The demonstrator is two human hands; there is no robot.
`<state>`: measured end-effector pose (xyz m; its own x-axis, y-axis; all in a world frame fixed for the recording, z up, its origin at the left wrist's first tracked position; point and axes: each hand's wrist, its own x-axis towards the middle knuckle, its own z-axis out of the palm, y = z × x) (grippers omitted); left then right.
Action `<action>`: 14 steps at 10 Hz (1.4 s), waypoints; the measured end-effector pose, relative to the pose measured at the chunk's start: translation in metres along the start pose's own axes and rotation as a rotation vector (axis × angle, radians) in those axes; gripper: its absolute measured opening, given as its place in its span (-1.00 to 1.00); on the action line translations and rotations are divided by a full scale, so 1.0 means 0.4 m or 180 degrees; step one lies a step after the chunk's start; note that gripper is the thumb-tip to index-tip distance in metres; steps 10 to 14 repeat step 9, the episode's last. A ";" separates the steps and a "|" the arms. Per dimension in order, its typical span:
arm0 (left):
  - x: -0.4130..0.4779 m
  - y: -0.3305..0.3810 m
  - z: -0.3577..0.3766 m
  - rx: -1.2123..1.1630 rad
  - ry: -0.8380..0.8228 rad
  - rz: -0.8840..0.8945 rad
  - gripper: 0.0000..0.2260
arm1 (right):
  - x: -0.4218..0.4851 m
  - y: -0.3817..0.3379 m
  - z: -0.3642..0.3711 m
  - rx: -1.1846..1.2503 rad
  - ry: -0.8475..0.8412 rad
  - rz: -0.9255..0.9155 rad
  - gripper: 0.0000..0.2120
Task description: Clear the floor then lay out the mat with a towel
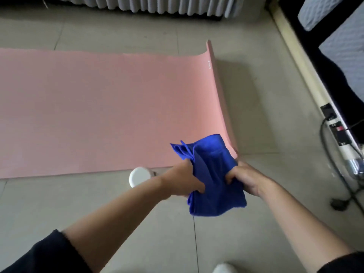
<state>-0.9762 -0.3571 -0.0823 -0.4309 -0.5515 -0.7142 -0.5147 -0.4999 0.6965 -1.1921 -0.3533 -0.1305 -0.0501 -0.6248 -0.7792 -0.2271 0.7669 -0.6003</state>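
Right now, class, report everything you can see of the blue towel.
The blue towel is bright, soft-looking cloth, bunched and folded in layers, with loose corners sticking out at its top left. Both hands grip it in the air: the left hand on its left edge, the right hand on its right. It hangs above the pink mat's near right corner and the tiled floor.

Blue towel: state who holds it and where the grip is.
Both hands hold the folded blue towel: the left hand grips its left edge, the right hand its right edge, above the mat's near corner.
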 end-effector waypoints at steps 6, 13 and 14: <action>0.181 -0.385 0.164 0.0160 0.0404 -0.0773 -0.70 | 0.128 0.345 0.041 -0.0568 0.0536 0.0247 -0.74; 0.188 -0.401 0.128 0.0981 0.0737 -0.0633 -0.69 | 0.130 0.246 0.046 -0.1915 0.0994 -0.0102 -0.58; 0.188 -0.401 0.128 0.0981 0.0737 -0.0633 -0.69 | 0.130 0.246 0.046 -0.1915 0.0994 -0.0102 -0.58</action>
